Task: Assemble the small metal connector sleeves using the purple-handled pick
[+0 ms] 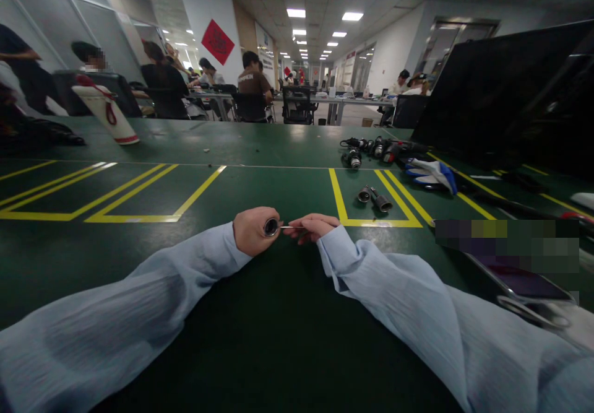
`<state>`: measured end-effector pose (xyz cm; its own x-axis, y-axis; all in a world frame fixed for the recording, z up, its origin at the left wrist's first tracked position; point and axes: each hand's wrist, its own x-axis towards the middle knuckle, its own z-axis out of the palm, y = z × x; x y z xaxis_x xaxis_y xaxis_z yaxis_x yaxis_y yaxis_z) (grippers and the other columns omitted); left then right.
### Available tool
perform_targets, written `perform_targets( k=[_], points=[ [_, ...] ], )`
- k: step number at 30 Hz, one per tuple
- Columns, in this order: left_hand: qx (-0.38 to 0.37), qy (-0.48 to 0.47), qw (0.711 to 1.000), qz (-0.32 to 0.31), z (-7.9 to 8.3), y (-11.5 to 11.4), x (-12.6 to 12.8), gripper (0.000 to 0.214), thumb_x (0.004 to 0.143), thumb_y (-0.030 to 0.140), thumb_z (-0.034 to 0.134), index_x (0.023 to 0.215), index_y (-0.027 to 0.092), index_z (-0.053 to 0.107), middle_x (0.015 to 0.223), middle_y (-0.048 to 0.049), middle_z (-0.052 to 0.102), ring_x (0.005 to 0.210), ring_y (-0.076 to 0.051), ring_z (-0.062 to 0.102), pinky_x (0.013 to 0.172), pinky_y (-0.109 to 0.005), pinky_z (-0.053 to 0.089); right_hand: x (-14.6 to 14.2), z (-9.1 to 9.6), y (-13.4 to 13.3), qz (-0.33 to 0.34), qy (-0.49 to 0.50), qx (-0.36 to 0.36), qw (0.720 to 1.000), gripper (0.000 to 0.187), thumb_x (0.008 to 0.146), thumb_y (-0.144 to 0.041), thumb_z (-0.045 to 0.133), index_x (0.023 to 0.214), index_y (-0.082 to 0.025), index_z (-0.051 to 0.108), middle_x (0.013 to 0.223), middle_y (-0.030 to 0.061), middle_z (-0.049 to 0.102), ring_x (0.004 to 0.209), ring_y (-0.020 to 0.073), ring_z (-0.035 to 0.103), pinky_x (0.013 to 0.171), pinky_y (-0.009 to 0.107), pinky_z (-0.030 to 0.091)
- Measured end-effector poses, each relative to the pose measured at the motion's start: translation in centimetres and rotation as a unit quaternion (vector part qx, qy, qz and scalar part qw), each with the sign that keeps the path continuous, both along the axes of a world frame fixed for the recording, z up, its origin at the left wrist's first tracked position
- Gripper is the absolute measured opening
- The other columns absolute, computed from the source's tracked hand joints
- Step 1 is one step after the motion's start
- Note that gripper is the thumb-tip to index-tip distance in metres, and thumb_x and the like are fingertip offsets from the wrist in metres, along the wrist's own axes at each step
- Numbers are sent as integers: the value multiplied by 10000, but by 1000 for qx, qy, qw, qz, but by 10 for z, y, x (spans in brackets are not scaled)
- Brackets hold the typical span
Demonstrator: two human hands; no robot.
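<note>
Green all around the grip here, and that's the table [269, 190], running out ahead of both hands and away to either side. Up beyond the right hand and off to its right looms a dark screen [505, 91]. Past the table's far edge, ahead of the grip, people sit at work, one person in a brown top [253, 85] with their back turned. In come the pale blue sleeves [176, 283], one from each side, meeting at the grip. Yellow tape [130, 219] marks out boxes ahead of it, left and right. Well forward and left of the grip stands a white bottle [109, 116] with a red cord, leaning in this view. Out right, beside the right sleeve, there's a phone [529, 280], partly blurred over. Forward of that, a blue-and-white glove [429, 174] lies near a clump of tools [378, 150].

And now the hands! The left hand [254, 230] is clenched, fingers wrapped round something; the right hand [315, 226], just beside it, is pinching with its fingertips. Forward and right of them, two metal parts [382, 202] lie inside a taped box. In the left fist, a cylinder [271, 226], round end showing. Between the hands, a thin rod [291, 227], held in the right fingertips and reaching towards the cylinder; whether they touch, I can't tell.
</note>
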<state>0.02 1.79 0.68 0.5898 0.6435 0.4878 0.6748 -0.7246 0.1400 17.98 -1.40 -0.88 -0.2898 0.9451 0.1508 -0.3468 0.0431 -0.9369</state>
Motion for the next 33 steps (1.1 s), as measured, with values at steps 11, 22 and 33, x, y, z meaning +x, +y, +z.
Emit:
perform_targets(
  k=[11, 22, 33],
  points=[
    [-4, -9, 1000, -19, 2, 0, 0, 130, 731, 243, 482, 627, 168, 501, 565, 0, 533, 507, -109, 506, 498, -209, 383, -1, -2, 2, 3, 30, -3, 1000, 180, 662, -286, 596, 720, -140, 683, 696, 60, 700, 659, 148, 615, 547, 242, 460],
    [5, -4, 999, -32, 0, -1, 0, 124, 743, 233, 478, 652, 163, 524, 610, -16, 566, 562, -122, 536, 542, -212, 402, 2, -2, 1, 18, 11, -9, 1000, 175, 667, -263, 580, 711, -132, 686, 698, 64, 697, 640, 147, 611, 552, 260, 453],
    [-14, -27, 998, -56, 1, 2, 0, 143, 732, 240, 495, 617, 156, 494, 545, 14, 515, 479, -87, 478, 467, -184, 371, 1, -3, 3, 21, 32, -10, 999, 187, 670, -280, 597, 740, -128, 679, 691, 64, 695, 652, 147, 612, 543, 245, 453]
  ],
)
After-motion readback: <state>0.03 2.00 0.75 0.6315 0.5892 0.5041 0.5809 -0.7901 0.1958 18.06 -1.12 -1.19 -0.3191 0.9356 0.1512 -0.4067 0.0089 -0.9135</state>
